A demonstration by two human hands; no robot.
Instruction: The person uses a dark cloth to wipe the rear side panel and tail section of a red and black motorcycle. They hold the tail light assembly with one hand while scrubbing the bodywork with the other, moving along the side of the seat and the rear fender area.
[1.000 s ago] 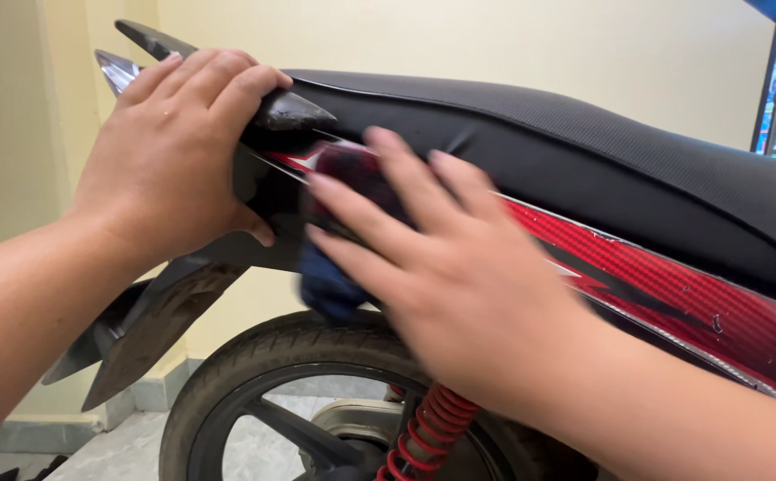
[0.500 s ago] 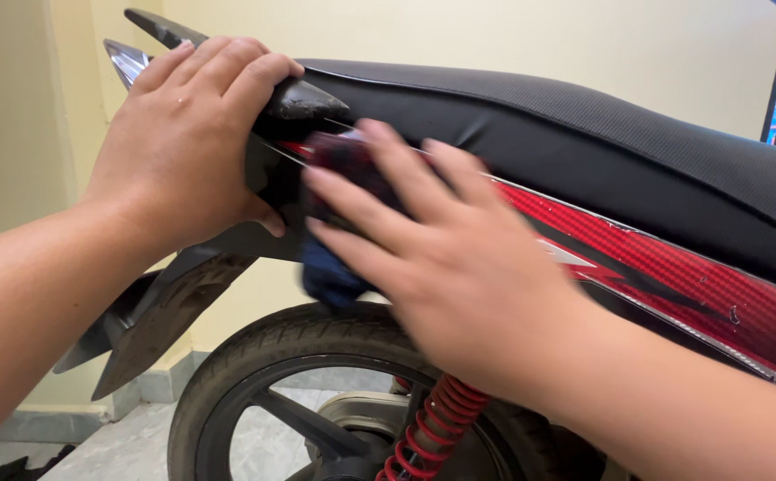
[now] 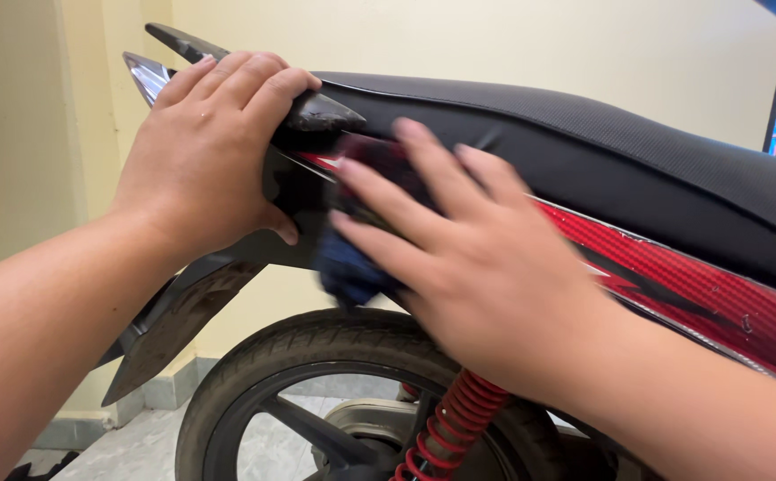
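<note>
The left hand (image 3: 205, 156) sits on the back end of a motorbike. Its fingers (image 3: 259, 85) curl over the top of the black tail piece (image 3: 316, 116), and the thumb hooks under it, so the hand has hold of that part. Just past the fingertips the black seat (image 3: 584, 142) begins.

The right hand (image 3: 481, 267) lies flat, with its fingers (image 3: 406, 191) spread wide and stretched out straight. Under those fingers is a dark blue cloth (image 3: 352, 267). The hand presses the cloth against the side of the bike; it does not wrap around it. A bit of cloth hangs down below the fingers. The cloth is just beside the left thumb, and I cannot tell if they touch.

Behind the right wrist runs the shiny red side panel (image 3: 699, 294). Below both hands are the black back wheel (image 3: 316, 343) and a red spring (image 3: 450, 428). Under the left wrist the black mudguard (image 3: 183, 312) slopes down. A pale yellow wall (image 3: 495, 44) is behind the bike.
</note>
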